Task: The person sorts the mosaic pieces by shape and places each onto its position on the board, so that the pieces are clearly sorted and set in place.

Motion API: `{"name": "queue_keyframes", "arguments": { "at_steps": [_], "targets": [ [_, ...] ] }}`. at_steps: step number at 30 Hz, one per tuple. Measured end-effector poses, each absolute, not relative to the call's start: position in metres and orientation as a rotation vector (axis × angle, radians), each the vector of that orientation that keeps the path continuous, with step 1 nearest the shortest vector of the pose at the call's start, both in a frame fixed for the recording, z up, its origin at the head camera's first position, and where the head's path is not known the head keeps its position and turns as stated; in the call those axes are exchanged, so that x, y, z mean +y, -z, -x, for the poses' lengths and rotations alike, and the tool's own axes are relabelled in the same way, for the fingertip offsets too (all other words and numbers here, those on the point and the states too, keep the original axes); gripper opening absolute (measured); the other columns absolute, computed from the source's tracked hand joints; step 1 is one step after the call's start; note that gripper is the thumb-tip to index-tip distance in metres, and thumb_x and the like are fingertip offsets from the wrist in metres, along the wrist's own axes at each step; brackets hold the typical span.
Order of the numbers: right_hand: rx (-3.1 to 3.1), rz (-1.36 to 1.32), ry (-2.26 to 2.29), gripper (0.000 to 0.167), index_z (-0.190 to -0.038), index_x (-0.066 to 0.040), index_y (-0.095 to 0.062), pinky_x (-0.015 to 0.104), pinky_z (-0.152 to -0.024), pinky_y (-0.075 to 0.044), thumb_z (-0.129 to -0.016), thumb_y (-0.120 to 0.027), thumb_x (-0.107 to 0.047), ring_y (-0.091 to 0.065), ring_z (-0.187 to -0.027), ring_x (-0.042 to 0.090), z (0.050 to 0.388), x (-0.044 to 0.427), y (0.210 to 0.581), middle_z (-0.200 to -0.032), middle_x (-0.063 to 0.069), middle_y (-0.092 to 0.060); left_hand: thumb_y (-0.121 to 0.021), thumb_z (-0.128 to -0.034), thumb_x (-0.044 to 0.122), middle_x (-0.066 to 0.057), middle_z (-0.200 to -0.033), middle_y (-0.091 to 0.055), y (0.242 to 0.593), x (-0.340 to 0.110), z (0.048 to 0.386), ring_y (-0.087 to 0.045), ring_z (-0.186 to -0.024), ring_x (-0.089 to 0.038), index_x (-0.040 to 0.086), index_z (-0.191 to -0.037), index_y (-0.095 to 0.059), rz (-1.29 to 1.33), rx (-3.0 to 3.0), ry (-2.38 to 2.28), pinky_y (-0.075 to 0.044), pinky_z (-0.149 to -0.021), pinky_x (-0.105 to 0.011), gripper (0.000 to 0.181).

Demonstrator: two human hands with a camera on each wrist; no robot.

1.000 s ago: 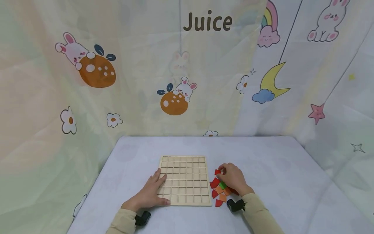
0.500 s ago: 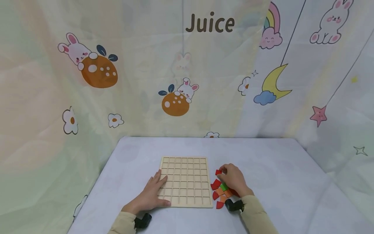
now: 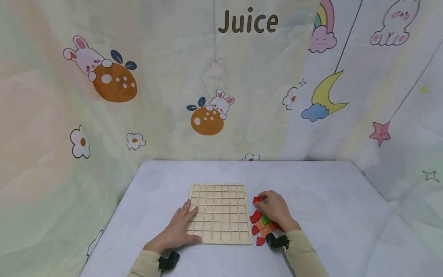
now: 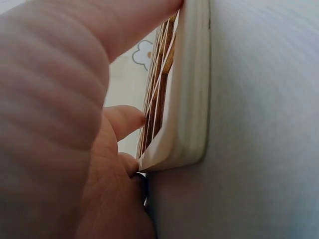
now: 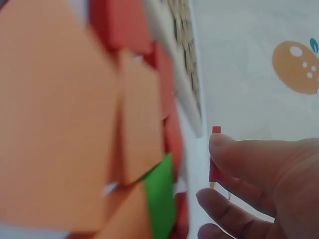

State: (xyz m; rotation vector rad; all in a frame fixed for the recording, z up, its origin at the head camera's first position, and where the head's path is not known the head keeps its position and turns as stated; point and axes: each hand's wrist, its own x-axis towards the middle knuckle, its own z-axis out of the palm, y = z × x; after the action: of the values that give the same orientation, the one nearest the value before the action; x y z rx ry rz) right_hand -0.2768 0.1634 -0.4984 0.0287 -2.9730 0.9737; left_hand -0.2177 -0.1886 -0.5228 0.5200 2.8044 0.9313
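Printed backdrop [image 3: 166,77] behind, pale table [image 3: 328,192] in front. Board [image 3: 221,209] lies flat near the person, visible cells bare. Left hand [image 3: 177,227] has its fingers spread over the board's left edge, thumb at the near-left corner — reads as bracing. Right hand [image 3: 275,209] is just right of the board, thumb and finger pinching a red piece [image 3: 256,199]; right wrist view shows that piece edge-on. Its other fingers sit just beside the piece, contact unclear. Nearer the person, off the board's right edge, lie other red pieces [image 3: 255,229], orange pieces [image 3: 260,224] and a green piece [image 3: 265,220], close-packed, some touching, partly hidden by the right arm. Step in hand, my read: picking out one red piece. Can't tell if it's off the table. Next move calls for a firm pinch and a clean lift — no dragging the neighbours, board held steady.
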Motion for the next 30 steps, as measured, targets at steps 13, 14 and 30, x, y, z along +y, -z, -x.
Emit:
{"name": "queue_keyframes", "arguments": {
  "at_steps": [13, 14, 30],
  "targets": [
    [-2.957, -0.132, -1.062, 0.031, -0.112, -0.01, -0.069, 0.035, -0.075, -0.056, -0.085, -0.076, -0.023, -0.054, -0.09, 0.021, 0.273, 0.142, 0.487, -0.106, 0.003, -0.066, -0.079, -0.067, 0.061, -0.022, -0.162, -0.003, 0.524, -0.188, 0.216, -0.004, -0.149, -0.04, 0.004, -0.151, -0.033, -0.547, 2.795, -0.941, -0.008, -0.12, -0.057, 0.111],
    [-2.949, -0.149, -1.065, 0.031, -0.112, -0.01, -0.07, 0.035, -0.075, -0.056, -0.085, -0.076, -0.023, -0.055, -0.09, 0.02, 0.273, 0.141, 0.488, -0.106, 0.003, -0.066, -0.079, -0.067, 0.061, -0.022, -0.162, -0.003, 0.524, -0.189, 0.216, -0.004, -0.149, -0.04, 0.004, -0.151, -0.033, -0.548, 2.797, -0.943, -0.007, -0.12, -0.056, 0.112],
    [-2.92, -0.279, -1.007, 0.028, -0.108, -0.012, -0.07, 0.036, -0.078, -0.054, -0.082, -0.079, -0.021, -0.055, -0.085, 0.015, 0.274, 0.127, 0.499, -0.102, -0.001, -0.065, -0.071, -0.0791, 0.059, -0.018, -0.162, -0.009, 0.523, -0.19, 0.216, -0.006, -0.149, -0.038, 0.006, -0.149, -0.039, -0.476, 2.78, -1.025, -0.01, -0.118, -0.061, 0.094]
  ]
}}
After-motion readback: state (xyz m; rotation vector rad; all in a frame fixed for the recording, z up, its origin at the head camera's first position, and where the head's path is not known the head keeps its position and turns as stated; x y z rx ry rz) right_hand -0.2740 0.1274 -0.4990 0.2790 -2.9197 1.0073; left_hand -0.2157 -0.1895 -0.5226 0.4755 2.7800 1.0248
